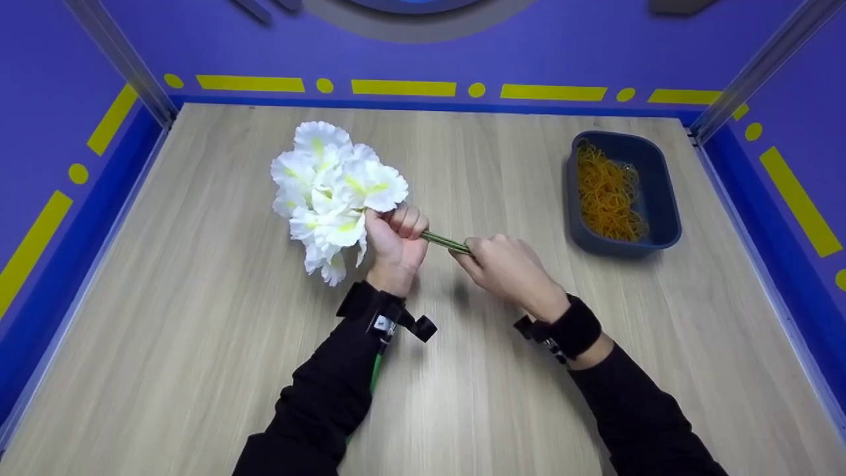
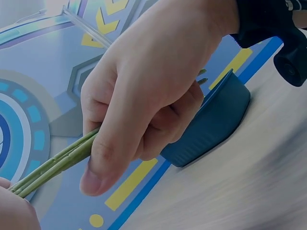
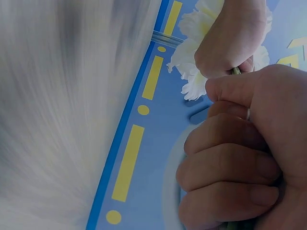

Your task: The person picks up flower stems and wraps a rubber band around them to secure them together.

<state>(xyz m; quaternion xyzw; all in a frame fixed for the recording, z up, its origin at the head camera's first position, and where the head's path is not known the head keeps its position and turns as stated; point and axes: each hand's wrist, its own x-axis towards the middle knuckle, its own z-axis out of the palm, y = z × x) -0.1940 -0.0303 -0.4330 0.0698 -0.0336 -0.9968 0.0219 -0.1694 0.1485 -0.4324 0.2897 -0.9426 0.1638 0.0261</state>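
A bunch of white artificial-looking flowers (image 1: 337, 192) with yellow-green centres is held above the table, blooms to the left. My left hand (image 1: 398, 241) grips the green stems (image 1: 446, 242) just below the blooms. Farther down the same stems, my right hand (image 1: 505, 268) has its fingers curled round them. Stem ends (image 2: 202, 76) poke out behind the right hand in the left wrist view. In the right wrist view, a small pale spot (image 3: 248, 114) shows between the right hand's thumb and fingers; what it is I cannot tell.
A dark blue-grey plastic tub (image 1: 663, 192) stands at the right of the wooden table (image 1: 198, 317), with many yellow-orange rubber bands (image 1: 608, 198) heaped in it. Blue-purple panels (image 1: 423, 66) with yellow marks wall off the back and both sides.
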